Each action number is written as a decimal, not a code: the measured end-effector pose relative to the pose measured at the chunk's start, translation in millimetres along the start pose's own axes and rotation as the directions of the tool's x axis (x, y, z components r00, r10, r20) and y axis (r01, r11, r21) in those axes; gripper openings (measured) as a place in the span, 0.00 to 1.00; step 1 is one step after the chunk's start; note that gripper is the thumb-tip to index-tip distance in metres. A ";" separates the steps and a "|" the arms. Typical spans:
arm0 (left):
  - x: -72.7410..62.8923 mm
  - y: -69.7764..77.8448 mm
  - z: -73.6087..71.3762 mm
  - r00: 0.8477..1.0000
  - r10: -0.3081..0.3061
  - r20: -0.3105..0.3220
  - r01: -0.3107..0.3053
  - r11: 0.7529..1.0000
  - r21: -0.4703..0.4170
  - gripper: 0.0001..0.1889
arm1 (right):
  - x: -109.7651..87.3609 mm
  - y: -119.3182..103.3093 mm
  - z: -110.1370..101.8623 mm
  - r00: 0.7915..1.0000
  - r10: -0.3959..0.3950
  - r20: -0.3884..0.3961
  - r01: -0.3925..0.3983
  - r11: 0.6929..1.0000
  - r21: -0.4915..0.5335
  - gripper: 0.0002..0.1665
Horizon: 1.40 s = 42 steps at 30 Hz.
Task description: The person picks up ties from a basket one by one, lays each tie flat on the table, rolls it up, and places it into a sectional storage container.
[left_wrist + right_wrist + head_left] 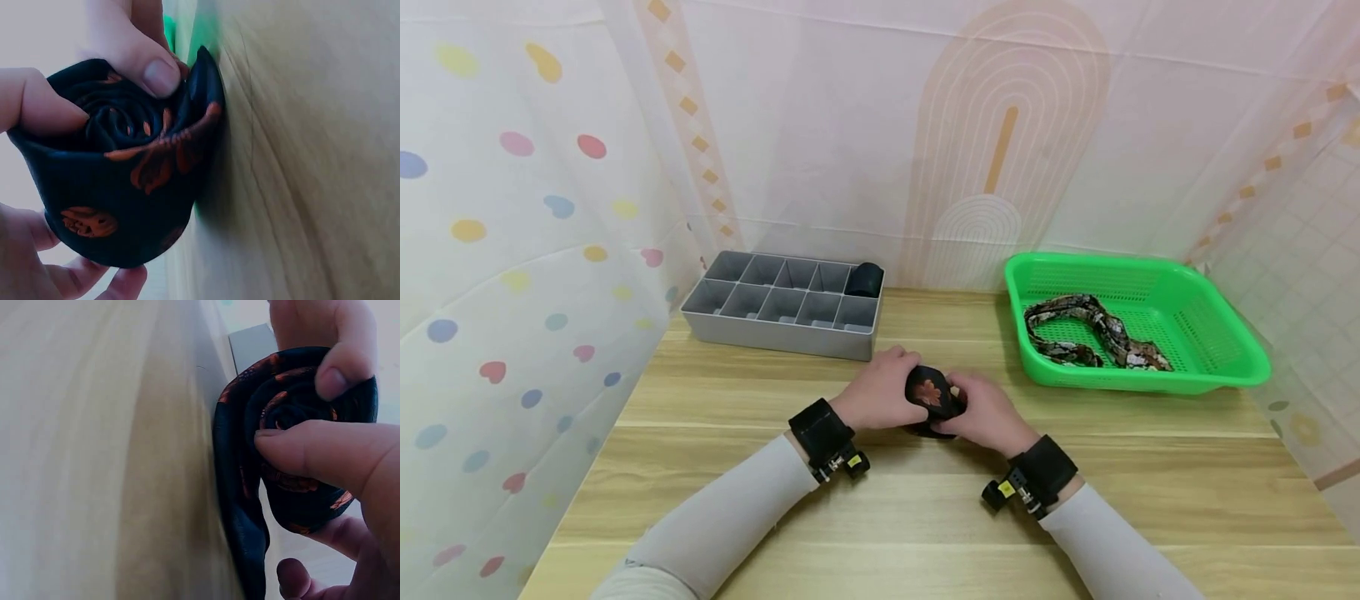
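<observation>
A dark necktie (929,392) with orange flower motifs is wound into a roll on its edge, low over the wooden table. My left hand (886,392) grips it from the left, thumb pressing the coiled end in the left wrist view. From the other side my right hand (988,415) pinches the roll (294,481), its thumb near the spiral's centre. A short loose tail (247,544) hangs off the coil along the tabletop in the right wrist view. The fingers behind the roll are partly hidden.
Behind my left hand stands a grey divided box (782,335), with a dark roll (865,280) in its back right compartment. At the right is a green plastic basket (1217,333) holding a brown patterned strip of cloth (1108,329). A patterned curtain (820,125) hangs behind the table.
</observation>
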<state>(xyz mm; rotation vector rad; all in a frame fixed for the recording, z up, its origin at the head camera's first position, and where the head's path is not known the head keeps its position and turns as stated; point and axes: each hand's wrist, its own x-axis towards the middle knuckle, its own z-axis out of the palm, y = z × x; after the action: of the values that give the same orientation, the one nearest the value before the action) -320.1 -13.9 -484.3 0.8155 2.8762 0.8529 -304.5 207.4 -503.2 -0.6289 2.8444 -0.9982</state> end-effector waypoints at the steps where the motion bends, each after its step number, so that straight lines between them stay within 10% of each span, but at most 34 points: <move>1: -0.1 0.6 0.3 1.000 0.003 0.004 -0.003 1.000 -0.004 0.32 | -0.5 -1.1 0.4 1.000 0.004 -0.001 -0.004 1.000 -0.005 0.24; 13: 2.1 -4.4 -0.4 0.985 -0.035 0.167 0.028 0.999 0.044 0.42 | -4.2 -4.2 3.7 0.998 0.041 -0.043 -0.044 0.995 -0.089 0.27; 28: 0.7 -5.4 7.9 0.995 -0.043 0.091 0.039 0.998 0.046 0.32 | -1.3 -2.7 1.7 0.998 0.064 -0.009 -0.065 0.995 -0.078 0.43; 42: 1.0 -4.8 7.8 0.995 -0.065 0.072 0.060 0.996 0.062 0.28 | 0.3 -6.7 -1.9 0.993 -0.086 -0.082 0.088 0.996 0.019 0.42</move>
<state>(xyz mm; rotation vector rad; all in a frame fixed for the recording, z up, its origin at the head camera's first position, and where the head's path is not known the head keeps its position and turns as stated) -322.0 -12.9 -493.3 0.7409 2.8582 0.7180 -302.7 203.6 -497.5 -0.7320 2.8932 -1.0920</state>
